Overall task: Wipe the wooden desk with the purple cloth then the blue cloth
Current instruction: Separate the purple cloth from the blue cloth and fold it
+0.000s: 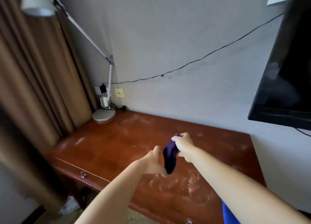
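The wooden desk (117, 144) is reddish-brown with pale dusty smears across its top. Above its middle my right hand (183, 145) grips the upper end of the dark purple cloth (170, 156), which hangs down bunched. My left hand (155, 161) is beside the cloth's lower part, its fingers touching the hanging end; how firmly it holds is hidden. A strip of blue cloth (229, 213) shows at the bottom edge, under my right forearm.
A silver desk lamp (104, 115) stands at the desk's far left corner, by wall sockets. Brown curtains (33, 82) hang on the left. A black TV (286, 75) is mounted on the right wall, a thin cable running across the wall. A drawer handle (82, 175) sits on the front.
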The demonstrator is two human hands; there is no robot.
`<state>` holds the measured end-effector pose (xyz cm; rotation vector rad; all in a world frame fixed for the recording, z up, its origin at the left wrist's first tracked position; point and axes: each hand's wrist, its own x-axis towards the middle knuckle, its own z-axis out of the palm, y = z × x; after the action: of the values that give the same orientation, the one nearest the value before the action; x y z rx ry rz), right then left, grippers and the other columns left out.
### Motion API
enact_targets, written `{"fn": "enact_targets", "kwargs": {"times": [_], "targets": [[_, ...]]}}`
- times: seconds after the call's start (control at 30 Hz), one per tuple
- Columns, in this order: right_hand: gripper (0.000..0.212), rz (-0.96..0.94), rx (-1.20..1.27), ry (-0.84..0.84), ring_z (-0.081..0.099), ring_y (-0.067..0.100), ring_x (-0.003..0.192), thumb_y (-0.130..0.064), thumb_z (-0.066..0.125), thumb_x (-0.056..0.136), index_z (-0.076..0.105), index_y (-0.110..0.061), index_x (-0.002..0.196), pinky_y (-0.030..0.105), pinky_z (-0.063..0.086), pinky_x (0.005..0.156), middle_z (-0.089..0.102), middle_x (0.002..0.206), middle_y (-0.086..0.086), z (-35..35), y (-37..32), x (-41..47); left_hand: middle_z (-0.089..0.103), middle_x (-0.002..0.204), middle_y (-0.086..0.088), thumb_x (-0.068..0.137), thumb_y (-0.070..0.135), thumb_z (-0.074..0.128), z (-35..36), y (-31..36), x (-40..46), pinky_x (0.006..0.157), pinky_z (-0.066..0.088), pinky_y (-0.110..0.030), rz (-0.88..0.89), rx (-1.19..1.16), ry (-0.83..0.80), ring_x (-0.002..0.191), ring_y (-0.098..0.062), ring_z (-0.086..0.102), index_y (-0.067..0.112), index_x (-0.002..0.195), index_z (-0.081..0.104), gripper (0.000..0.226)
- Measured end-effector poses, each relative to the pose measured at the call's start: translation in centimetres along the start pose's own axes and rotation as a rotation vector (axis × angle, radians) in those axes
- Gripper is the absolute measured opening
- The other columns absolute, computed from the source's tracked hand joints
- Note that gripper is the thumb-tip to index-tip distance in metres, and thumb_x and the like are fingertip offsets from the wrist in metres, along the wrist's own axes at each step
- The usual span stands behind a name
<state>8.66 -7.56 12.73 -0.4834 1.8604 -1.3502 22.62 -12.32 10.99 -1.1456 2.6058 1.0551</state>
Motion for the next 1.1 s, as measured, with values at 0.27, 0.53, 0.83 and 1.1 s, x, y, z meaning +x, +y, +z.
{"fn": "enact_targets", "kwargs": {"times": [0.27,0.53,0.83,1.1], "targets": [[0.021,-0.042,0.005,0.062,0.056,0.026,0.079,-0.005,0.052,0.09,0.042,-0.014,0.106,0.039,0.055,0.061,0.052,0.098,0.01,9.1,-1.0,-1.3,0.066,0.104,-0.005,0.088,0.015,0.047,-3.6,-6.5,-2.9,0.062,0.042,-0.029,-0.02,0.27,0.346,0.092,-0.03,0.062,0.017,0.107,0.063,0.025],[0.013,-0.096,-0.273,-0.161,0.061,0.021,0.086,-0.007,0.071,0.079,0.063,-0.016,0.084,0.025,0.053,0.064,0.061,0.113,0.01,16.2,-0.7,-1.2,0.059,0.118,-0.001,0.093,0.004,0.039,-8.7,-14.5,-5.1,0.086,0.052,-0.032,0.015,0.216,0.587,0.107,-0.023,0.057,0.02,0.125,0.061,0.042],[0.049,-0.394,-1.155,-0.509,0.049,0.033,0.118,-0.027,0.066,0.086,0.05,-0.022,0.131,0.039,0.044,0.095,0.037,0.137,0.009,25.8,0.1,-1.4,0.054,0.122,-0.004,0.098,0.005,0.037,-12.3,-22.5,-6.0,0.086,0.052,-0.033,-0.103,0.183,0.599,0.106,-0.025,0.058,0.017,0.13,0.056,0.039],[0.014,-0.646,-1.308,-0.557,0.056,0.027,0.088,-0.009,0.052,0.08,0.048,-0.02,0.088,0.032,0.041,0.063,0.054,0.104,0.001,34.4,-2.1,4.6,0.054,0.117,-0.005,0.097,0.008,0.04,-16.5,-30.0,-3.8,0.087,0.049,-0.035,-0.243,0.211,0.542,0.105,-0.026,0.057,0.015,0.126,0.059,0.035]]}}
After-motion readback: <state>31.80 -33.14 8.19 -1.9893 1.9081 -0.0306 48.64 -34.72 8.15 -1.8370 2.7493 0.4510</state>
